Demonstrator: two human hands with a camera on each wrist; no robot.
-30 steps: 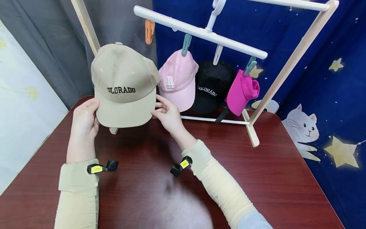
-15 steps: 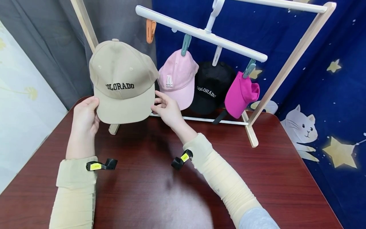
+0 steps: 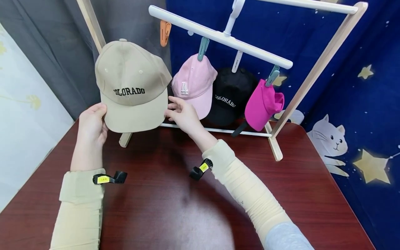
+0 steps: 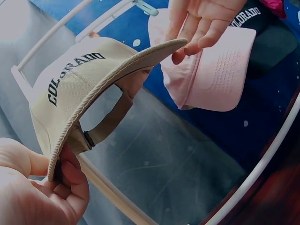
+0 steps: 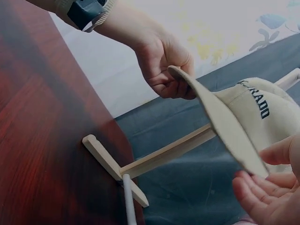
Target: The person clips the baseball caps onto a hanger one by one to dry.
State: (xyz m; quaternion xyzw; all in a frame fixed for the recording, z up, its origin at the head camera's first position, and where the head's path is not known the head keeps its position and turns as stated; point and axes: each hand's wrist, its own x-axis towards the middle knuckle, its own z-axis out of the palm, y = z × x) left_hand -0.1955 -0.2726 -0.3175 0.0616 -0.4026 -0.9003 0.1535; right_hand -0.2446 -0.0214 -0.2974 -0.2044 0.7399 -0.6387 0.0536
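Observation:
A beige baseball cap [image 3: 131,74] lettered COLORADO is held up in front of the rack, its brim toward the person. My left hand [image 3: 91,123] pinches the brim's left corner, thumb on top and fingers curled beneath, as the left wrist view shows. At the opposite corner, the thumb and fingers of my right hand [image 5: 276,187] close on the brim edge. Above and right of the cap, an orange clothespin [image 3: 164,33] hangs from the white hanger bar [image 3: 215,34] with nothing in it. The cap's strap [image 4: 110,119] shows behind the brim.
From other clothespins hang a pink cap [image 3: 195,80] close to my right hand, a black cap [image 3: 232,90] and a magenta visor [image 3: 260,106]. A wooden rack [image 3: 322,66] carries the hanger on a red-brown table [image 3: 250,166]. Curtains stand behind.
Both hands have lifted the beige cap slightly and shifted it a little to the left. The hanging caps and hanger stay almost where they were.

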